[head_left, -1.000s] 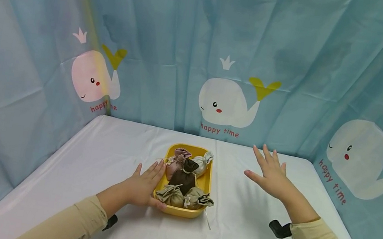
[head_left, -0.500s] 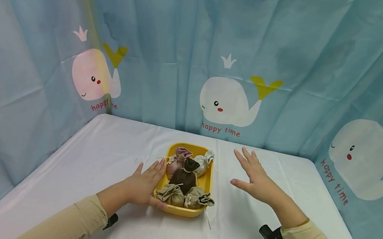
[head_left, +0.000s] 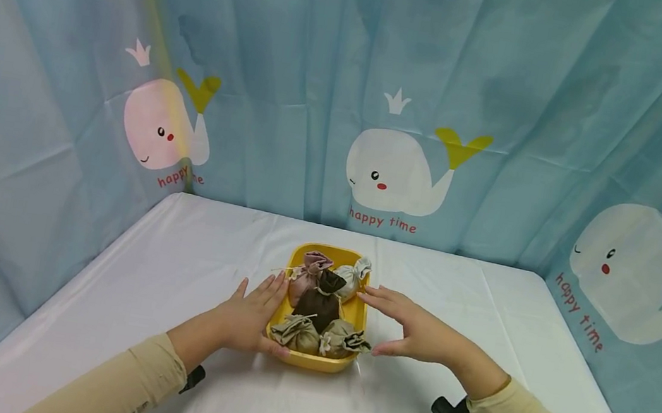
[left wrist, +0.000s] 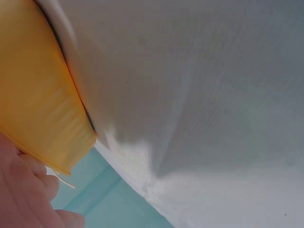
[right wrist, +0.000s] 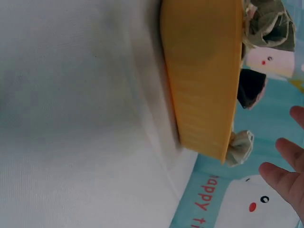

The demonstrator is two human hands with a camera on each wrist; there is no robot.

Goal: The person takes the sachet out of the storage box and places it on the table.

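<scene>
A yellow plastic tray (head_left: pixel 317 363) holds several small tied cloth pouches: a mauve one (head_left: pixel 302 286), a dark brown one (head_left: pixel 317 309), a pale grey one (head_left: pixel 349 281) and two olive ones at the near end. My left hand (head_left: pixel 243 320) lies along the tray's left side with straight fingers, its thumb at the near left corner. On the other side, my right hand (head_left: pixel 424 331) reaches in with fingers extended, fingertips right at the right rim. In the right wrist view its fingertips (right wrist: pixel 278 178) show apart from the tray wall (right wrist: pixel 204 76).
A white cloth (head_left: pixel 181 263) covers the table under the tray. Blue curtains (head_left: pixel 285 85) printed with whales stand behind the table and along both sides. A thin drawstring (left wrist: pixel 64 180) sticks out past the tray's rim in the left wrist view.
My right hand has come left and down from above the right part of the table to the tray's right rim. The left hand and the tray have stayed in place.
</scene>
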